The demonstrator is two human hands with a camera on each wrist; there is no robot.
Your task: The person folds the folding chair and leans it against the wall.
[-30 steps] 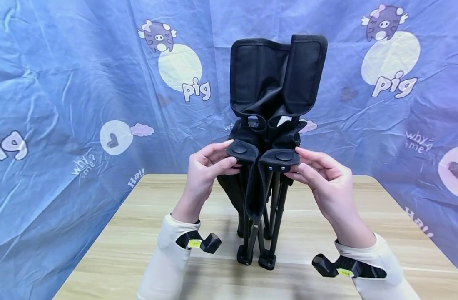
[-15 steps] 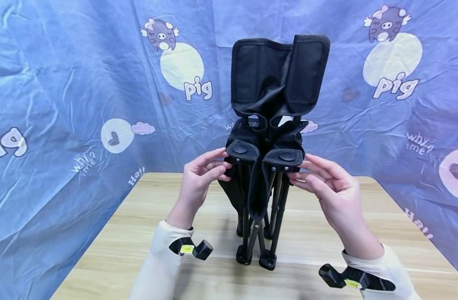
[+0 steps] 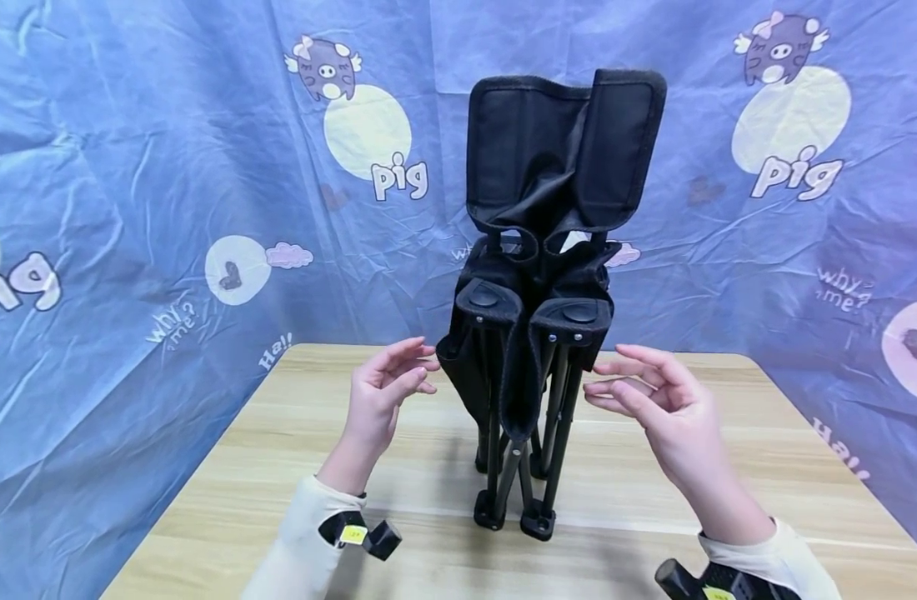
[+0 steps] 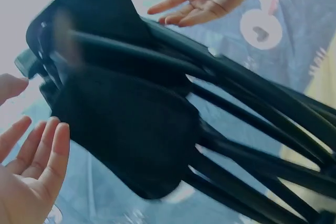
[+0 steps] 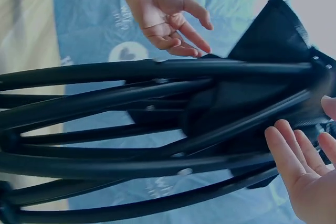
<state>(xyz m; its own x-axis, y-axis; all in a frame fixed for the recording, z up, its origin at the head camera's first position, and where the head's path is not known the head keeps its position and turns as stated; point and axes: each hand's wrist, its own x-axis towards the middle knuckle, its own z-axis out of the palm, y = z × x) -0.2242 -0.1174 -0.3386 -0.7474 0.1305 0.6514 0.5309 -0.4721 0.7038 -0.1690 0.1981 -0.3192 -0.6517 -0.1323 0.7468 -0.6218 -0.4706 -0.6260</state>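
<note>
Both the bare left hand [image 3: 383, 387] and right hand [image 3: 672, 404] are relaxed and hold nothing, flanking a folded black fabric chair [image 3: 532, 279] with dark tubular legs [image 3: 560, 450]. It stands upright on a pale wood-grain table [image 3: 293, 467].

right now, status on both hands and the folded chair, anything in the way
Left hand, right hand: both empty, flanking the folded black chair. Chair upright on wooden table, legs bunched together. No obstacle seen between hands and chair.

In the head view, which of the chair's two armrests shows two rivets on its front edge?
The right armrest, nearer the right hand; the left armrest shows only one rivet.
</note>
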